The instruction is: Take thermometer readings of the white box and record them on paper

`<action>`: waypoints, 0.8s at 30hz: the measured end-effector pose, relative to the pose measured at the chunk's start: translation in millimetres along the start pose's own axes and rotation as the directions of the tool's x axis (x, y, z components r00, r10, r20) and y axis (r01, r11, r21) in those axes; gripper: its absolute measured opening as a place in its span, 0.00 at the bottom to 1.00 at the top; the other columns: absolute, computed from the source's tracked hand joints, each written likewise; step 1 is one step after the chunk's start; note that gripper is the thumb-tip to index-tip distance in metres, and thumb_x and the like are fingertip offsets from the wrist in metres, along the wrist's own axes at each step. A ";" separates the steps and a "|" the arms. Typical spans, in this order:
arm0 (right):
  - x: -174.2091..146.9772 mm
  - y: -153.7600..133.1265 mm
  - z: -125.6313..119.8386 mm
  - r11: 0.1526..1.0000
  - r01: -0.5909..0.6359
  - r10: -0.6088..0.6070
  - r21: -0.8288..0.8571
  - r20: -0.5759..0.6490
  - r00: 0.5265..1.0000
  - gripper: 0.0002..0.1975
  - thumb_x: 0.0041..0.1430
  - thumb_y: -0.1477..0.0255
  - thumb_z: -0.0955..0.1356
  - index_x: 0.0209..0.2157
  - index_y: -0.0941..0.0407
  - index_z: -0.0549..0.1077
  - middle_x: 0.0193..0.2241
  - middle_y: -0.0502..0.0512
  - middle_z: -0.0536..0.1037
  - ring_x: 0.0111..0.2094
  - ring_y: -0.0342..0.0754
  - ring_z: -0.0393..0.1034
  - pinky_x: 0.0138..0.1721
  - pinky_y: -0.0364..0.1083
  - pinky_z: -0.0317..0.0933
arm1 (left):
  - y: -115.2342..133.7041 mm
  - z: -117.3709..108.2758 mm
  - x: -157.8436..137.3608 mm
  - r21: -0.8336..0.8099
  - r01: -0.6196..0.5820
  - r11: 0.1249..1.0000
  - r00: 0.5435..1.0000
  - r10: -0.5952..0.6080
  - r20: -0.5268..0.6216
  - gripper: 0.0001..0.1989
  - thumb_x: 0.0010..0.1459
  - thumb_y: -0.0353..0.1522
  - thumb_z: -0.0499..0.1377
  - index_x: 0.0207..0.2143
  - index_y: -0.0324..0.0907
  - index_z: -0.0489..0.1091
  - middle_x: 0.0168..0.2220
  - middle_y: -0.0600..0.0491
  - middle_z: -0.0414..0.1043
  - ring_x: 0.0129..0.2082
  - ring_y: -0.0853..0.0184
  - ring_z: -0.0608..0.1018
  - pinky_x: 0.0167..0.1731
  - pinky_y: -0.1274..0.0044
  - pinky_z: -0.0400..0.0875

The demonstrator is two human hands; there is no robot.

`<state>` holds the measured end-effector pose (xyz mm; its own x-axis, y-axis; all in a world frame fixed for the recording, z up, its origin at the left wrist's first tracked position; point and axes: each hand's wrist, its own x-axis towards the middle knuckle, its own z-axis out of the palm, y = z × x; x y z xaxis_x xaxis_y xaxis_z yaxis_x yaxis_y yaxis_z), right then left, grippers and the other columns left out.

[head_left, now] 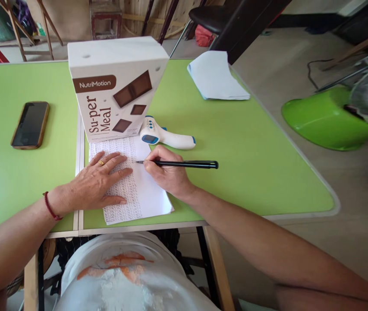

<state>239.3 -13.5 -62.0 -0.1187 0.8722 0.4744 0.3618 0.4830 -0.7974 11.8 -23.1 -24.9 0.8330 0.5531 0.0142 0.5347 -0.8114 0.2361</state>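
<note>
A sheet of paper (153, 194) lies on the green table in front of me, its left part covered in rows of small handwriting. My left hand (101, 183) rests flat on the written part with fingers spread, a ring on one finger. In my right hand (167, 172) is a black pen (190, 164), pinched near its tip. That tip is at the right edge of the writing; whether it touches the paper is hard to tell. Just beyond the sheet stands a white NutriMotion box (115, 95), and a white and blue infrared thermometer (171, 137) lies beside it.
A phone (30, 125) lies on the table (255, 172) at the left. Farther back on the right is a stack of paper (216, 77) near the edge. Beyond that edge, a green plastic object (326, 119) stands on the floor. Stools and chairs are behind the table.
</note>
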 end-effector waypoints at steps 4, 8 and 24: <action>-0.2 0.4 -0.7 1.000 -0.029 0.029 -0.006 -0.002 1.000 0.08 0.51 0.76 0.65 0.22 0.52 0.61 0.17 0.44 0.66 0.19 0.40 0.56 0.20 0.43 0.52 | -0.2 -0.1 0.3 -0.001 -0.006 1.000 1.000 0.006 -0.011 0.34 0.63 0.52 0.54 0.62 0.37 0.64 0.65 0.32 0.58 0.66 0.42 0.59 0.62 0.46 0.53; -0.4 0.4 -0.7 0.999 -0.026 0.026 -0.020 -0.006 1.000 0.09 0.50 0.77 0.65 0.22 0.52 0.60 0.17 0.44 0.65 0.19 0.40 0.54 0.21 0.43 0.52 | -0.6 0.2 0.9 0.000 -0.005 1.000 1.000 0.005 -0.007 0.34 0.63 0.52 0.54 0.62 0.37 0.63 0.65 0.33 0.58 0.66 0.43 0.59 0.62 0.47 0.53; 2.0 0.0 -17.8 0.903 0.329 -0.331 -0.278 0.041 0.943 0.05 0.58 0.78 0.65 0.32 0.54 0.70 0.26 0.49 0.74 0.26 0.42 0.68 0.28 0.43 0.63 | 0.9 -1.5 0.7 -0.066 -0.008 0.998 0.987 -0.002 -0.159 0.24 0.62 0.46 0.59 0.52 0.37 0.68 0.57 0.35 0.67 0.57 0.46 0.71 0.56 0.52 0.65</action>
<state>255.6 -13.1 -54.4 -0.2694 0.6657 0.6959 0.5447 0.7013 -0.4599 12.6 -23.1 -23.2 0.7986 0.5781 0.1677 0.5175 -0.8017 0.2992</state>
